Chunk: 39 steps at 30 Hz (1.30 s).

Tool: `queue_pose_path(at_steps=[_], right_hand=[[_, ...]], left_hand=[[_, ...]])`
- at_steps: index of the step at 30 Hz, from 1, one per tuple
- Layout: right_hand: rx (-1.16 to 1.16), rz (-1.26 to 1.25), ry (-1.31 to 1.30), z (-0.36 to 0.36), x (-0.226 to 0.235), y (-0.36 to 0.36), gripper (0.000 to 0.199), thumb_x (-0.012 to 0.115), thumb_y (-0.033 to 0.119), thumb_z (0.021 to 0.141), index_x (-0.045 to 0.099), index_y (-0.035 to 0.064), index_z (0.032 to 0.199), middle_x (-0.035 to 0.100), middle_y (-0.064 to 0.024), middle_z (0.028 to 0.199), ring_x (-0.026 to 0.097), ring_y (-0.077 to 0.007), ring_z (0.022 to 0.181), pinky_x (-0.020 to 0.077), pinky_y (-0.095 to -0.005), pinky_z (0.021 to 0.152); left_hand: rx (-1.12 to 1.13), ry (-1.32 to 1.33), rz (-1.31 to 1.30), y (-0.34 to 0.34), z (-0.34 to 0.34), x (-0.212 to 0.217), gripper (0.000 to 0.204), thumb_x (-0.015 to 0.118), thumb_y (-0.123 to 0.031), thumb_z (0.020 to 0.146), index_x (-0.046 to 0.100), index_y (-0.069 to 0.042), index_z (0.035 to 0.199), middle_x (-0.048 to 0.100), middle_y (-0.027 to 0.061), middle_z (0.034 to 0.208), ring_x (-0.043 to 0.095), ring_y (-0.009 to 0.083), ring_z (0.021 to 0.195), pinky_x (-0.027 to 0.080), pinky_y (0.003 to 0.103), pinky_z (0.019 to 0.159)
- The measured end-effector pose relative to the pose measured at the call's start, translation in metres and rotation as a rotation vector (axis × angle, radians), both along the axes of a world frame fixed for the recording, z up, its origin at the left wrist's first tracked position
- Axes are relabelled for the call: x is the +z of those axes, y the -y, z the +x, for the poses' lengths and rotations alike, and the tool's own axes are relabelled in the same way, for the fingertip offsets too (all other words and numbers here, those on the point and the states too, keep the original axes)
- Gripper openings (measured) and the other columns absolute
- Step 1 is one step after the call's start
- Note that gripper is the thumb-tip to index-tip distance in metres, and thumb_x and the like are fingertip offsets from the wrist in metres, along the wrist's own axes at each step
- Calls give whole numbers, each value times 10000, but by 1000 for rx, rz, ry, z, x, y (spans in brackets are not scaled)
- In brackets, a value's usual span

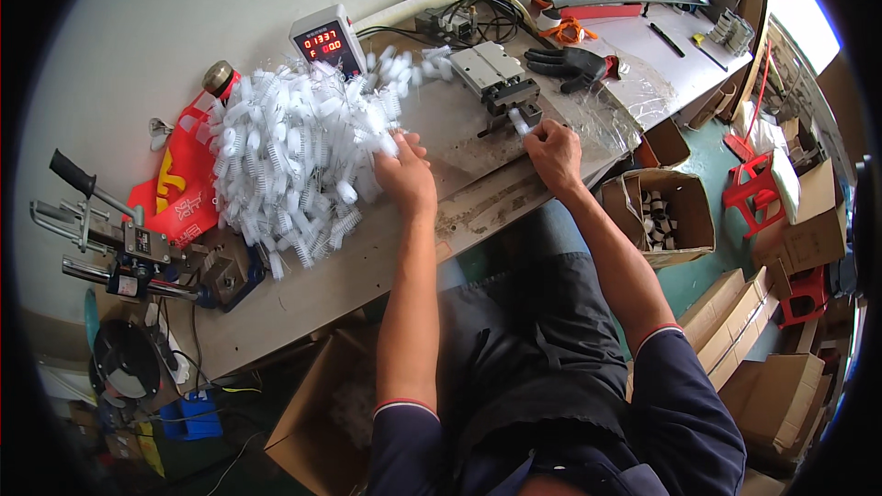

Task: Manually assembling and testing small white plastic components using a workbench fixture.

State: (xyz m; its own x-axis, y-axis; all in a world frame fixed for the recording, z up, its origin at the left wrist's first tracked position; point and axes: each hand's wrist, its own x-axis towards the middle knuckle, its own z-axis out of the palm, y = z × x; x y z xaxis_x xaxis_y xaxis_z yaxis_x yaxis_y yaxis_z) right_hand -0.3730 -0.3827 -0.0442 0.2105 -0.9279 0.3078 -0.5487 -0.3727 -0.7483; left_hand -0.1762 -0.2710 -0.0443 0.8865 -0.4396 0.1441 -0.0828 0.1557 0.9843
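A big heap of small white bristle brushes [294, 161] with thin wire stems covers the left part of the workbench. At its right edge is my left hand [404, 174], fingers curled in; blurred white bristles lie against the fingertips, and what they grip is hidden. My right hand [555, 158] is closed in a pinch on one small white brush [521, 122]. That brush points into the front of a small metal bench machine [496, 73] with a pale top and dark jaws.
Behind the heap stands a counter box with red digits [327, 41]. A black glove [570, 66] lies beyond the machine. To the left is a lever press [138, 243]. An open carton [657, 220] sits by the bench's right side; another carton [312, 404] is below the front edge.
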Motion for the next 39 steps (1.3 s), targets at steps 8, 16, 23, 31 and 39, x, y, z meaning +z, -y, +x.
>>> queue_pose_path(at_steps=[8, 16, 23, 31, 39], right_hand=[[16, 21, 0, 2, 2, -2, 191, 672, 222, 800, 718, 39, 829, 712, -193, 776, 708, -380, 782, 546, -455, 754], [-51, 50, 134, 5, 6, 1, 256, 691, 294, 849, 719, 40, 851, 711, -181, 761, 710, -368, 767, 544, -448, 749], [-54, 74, 206, 3, 0, 3, 258, 703, 310, 849, 717, 53, 866, 712, -191, 771, 713, -380, 782, 549, -462, 753], [-40, 36, 217, 5, -6, 5, 258, 696, 312, 854, 708, 55, 866, 705, -209, 764, 707, -410, 788, 551, -491, 754], [-22, 32, 221, 3, -8, 6, 248, 693, 305, 863, 703, 57, 875, 713, -201, 796, 704, -411, 810, 546, -496, 767]], left_hand=[[58, 104, 22, 2, 0, -5, 203, 485, -149, 1078, 608, 5, 1124, 748, 119, 1057, 714, 164, 859, 568, 276, 638], [3, 512, 197, 5, -10, -12, 204, 509, -152, 1057, 655, -14, 1092, 764, 52, 1028, 701, 149, 821, 553, 312, 676], [-221, 733, 319, 30, -39, -10, 228, 550, -84, 949, 639, 2, 1140, 703, 265, 1019, 649, 494, 966, 503, 556, 849], [-159, 992, 570, 44, -71, -5, 162, 557, -40, 904, 579, 6, 1058, 667, 230, 979, 646, 448, 962, 507, 538, 826], [-243, 1176, 445, 40, -76, -1, 131, 534, -12, 910, 566, -8, 1037, 641, 191, 1000, 637, 417, 961, 525, 506, 817]])
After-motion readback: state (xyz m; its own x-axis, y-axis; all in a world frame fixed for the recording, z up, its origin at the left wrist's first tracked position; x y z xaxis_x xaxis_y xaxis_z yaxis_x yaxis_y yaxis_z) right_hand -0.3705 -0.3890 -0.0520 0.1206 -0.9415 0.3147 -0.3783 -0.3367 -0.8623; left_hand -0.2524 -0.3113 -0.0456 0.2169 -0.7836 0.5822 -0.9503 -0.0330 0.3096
